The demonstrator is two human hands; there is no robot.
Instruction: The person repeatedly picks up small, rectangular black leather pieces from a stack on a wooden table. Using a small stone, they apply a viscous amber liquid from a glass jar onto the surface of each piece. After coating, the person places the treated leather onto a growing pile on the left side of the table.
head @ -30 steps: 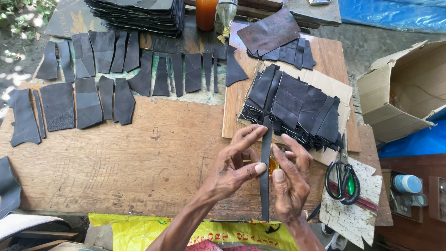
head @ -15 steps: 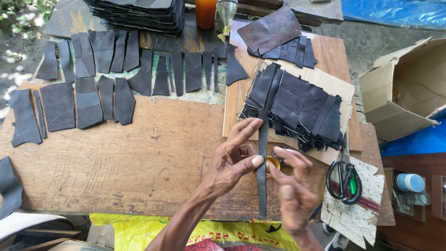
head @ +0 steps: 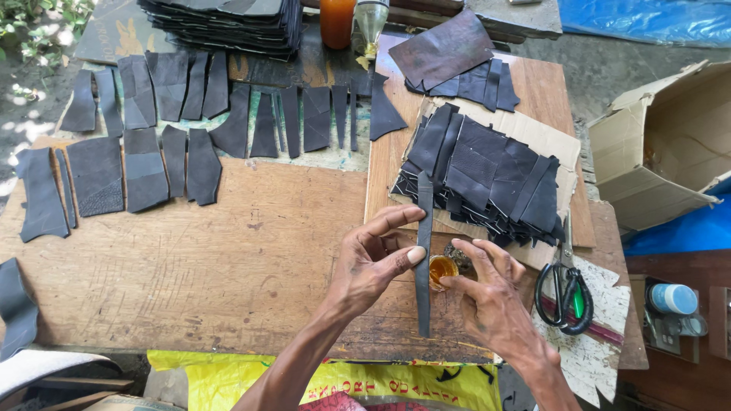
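Two hands work here: the left hand (head: 373, 262) pinches the long dark strip (head: 423, 255) flat, while the right hand (head: 491, 293) should dip gently into the little amber glue pot (head: 441, 270).

- One camera only, worn on the person's head, looking almost straight down on the wooden worktable (head: 190, 266).
- It sits close: the left hand (head: 373, 262) and right hand (head: 487, 293) enter from six o'clock, forearms cut by the lower edge.
- The view faces away from the person; the table's far side lies at twelve o'clock.
- A cardboard box (head: 662, 144) shows at three o'clock, ground and greenery at ten o'clock.
- With no second view, nothing is shared.
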